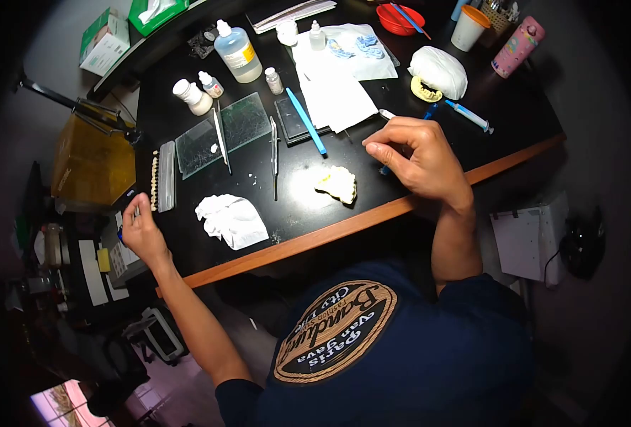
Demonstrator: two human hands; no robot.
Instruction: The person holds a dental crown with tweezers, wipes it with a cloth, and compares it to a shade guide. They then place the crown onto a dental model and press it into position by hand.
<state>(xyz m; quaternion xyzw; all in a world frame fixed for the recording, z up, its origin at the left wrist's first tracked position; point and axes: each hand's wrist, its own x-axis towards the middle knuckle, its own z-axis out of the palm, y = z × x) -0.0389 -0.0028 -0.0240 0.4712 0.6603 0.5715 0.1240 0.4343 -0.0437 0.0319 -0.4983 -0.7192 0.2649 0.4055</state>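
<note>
My left hand (143, 231) is at the table's left edge, beside the shade guide (154, 181) with its row of tooth-coloured tabs. Its fingers are curled together, and a bit of blue shows at its outer side; what it holds, if anything, is hidden. Over the right part of the table, my right hand (423, 158) has thumb and index finger brought together. Anything in that pinch is too small to make out. A yellowish dental cast (338, 185) lies under the bright light, left of my right hand. Nearer my left hand is a crumpled white tissue (231, 222).
Tweezers (274, 156) lie near a glass slab (223, 134), with a blue stick (306, 121) beside white paper (337, 99). Bottles, including a large clear one (238, 53), stand behind. On the right are another cast (426, 90), a syringe (470, 116) and a pink bottle (519, 47).
</note>
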